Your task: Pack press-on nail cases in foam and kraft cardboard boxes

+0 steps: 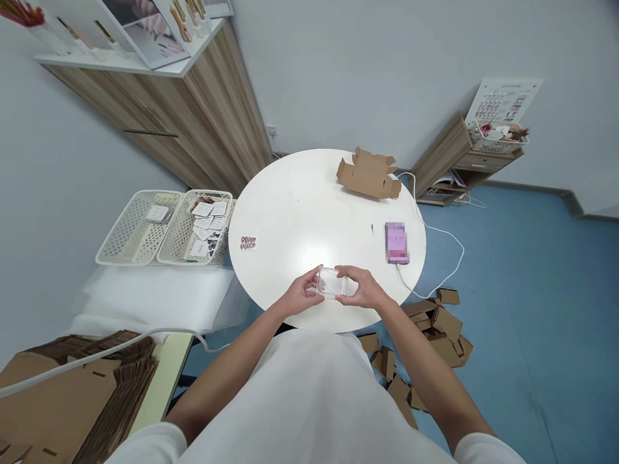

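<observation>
A small clear plastic box (332,282) is held level between my two hands, just above the near part of the white round table (300,193). My left hand (302,293) grips its left edge between thumb and fingers. On the opposite edge, my right hand (362,287) pinches the box the same way. Little shows inside the box; whether its lid is closed I cannot tell. To the left on the table lies a small set of press-on nails (247,243) in two rows. An unfolded brown cardboard box (370,174) rests at the far side.
A phone or tablet (397,243) with a white cable (442,230) lies at the table's right. Two white baskets (140,258) (186,258) stand left, one with cards and packets. Flat cardboard (62,399) is stacked at lower left; folded boxes (442,328) litter the blue floor.
</observation>
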The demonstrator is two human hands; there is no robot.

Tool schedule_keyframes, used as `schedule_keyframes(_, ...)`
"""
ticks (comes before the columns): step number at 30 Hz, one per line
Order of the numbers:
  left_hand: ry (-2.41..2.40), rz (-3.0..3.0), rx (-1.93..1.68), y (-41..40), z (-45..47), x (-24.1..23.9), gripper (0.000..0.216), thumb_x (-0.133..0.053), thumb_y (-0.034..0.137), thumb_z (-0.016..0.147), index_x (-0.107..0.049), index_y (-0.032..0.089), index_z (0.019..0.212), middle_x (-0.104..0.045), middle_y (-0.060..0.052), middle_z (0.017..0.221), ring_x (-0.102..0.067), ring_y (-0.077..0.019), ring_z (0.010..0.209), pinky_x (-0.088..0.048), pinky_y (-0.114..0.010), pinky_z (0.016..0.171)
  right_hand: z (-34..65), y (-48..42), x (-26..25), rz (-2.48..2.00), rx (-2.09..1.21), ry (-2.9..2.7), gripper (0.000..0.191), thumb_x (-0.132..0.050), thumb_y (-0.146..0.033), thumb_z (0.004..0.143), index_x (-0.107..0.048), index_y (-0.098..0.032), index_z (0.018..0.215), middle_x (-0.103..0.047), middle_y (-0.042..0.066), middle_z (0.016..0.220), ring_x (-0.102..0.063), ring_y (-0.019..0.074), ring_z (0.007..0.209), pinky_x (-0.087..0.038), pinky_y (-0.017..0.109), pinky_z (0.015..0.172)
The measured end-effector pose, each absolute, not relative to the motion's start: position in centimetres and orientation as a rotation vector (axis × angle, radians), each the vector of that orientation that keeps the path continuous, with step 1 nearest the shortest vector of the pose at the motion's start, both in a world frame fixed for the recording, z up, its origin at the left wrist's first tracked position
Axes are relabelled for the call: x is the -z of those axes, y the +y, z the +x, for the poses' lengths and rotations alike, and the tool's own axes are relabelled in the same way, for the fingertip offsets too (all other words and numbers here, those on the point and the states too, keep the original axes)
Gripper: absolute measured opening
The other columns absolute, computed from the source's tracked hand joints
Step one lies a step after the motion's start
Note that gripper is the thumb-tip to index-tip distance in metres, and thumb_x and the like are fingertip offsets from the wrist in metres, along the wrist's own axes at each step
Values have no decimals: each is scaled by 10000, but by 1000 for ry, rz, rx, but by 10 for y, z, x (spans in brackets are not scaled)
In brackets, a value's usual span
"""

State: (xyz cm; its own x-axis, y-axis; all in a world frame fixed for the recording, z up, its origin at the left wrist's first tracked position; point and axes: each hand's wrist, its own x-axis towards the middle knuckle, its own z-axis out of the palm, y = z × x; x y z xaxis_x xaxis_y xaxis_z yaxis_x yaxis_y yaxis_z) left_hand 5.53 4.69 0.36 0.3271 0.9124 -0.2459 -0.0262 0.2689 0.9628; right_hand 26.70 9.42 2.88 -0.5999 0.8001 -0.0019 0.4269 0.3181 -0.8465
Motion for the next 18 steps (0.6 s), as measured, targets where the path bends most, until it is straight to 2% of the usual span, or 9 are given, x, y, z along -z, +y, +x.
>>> schedule_keyframes(2,1086,1021,-819,45,53,-1,726,-675,257,667,-342,251,1313,-533,-44,976,-558,-134,842,-489,-311,725,266,96,-29,-1096,-1212,-2159,442,-701,-335,558,-564,-214,960,-571,87,1161,-553,233,1043,-437,375,873)
schedule_keyframes(5,1172,914,-811,40,49,5,591,-679,273,663,-456,201,1205,-555,-28,900,-576,-107,732,-491,-320,725,264,100,-26,-1103,-1308,-2123,389,-683,-339,595,-572,-214,946,-602,65,1100,-580,209,975,-454,355,847)
schedule_keyframes(9,1195,873,-803,34,46,13,472,-681,283,663,-518,177,1093,-563,-27,877,-571,-91,680,-496,-311,711,258,109,-18,-1214,-1515,-1915,277,-504,-445,769,-578,-208,893,-642,29,904,-621,155,762,-490,310,706)
schedule_keyframes(12,1210,879,-817,31,46,17,487,-688,284,655,-514,181,1097,-559,-30,883,-562,-89,678,-502,-308,694,249,114,-6,-1348,-1573,-1663,409,-330,-522,840,-566,-189,828,-637,44,848,-608,124,610,-483,282,603)
schedule_keyframes(15,1215,881,-830,28,49,19,484,-689,296,654,-519,180,1091,-556,-36,890,-558,-93,691,-509,-310,683,239,114,7,-1447,-1580,-1463,447,-324,-565,827,-557,-185,873,-638,52,784,-550,97,497,-468,262,529)
schedule_keyframes(18,1208,860,-846,26,52,23,481,-685,299,660,-517,179,1094,-552,-36,891,-558,-93,701,-513,-313,687,235,109,17,-1481,-1618,-1329,446,-346,-558,823,-558,-187,951,-631,52,777,-533,91,502,-472,256,528)
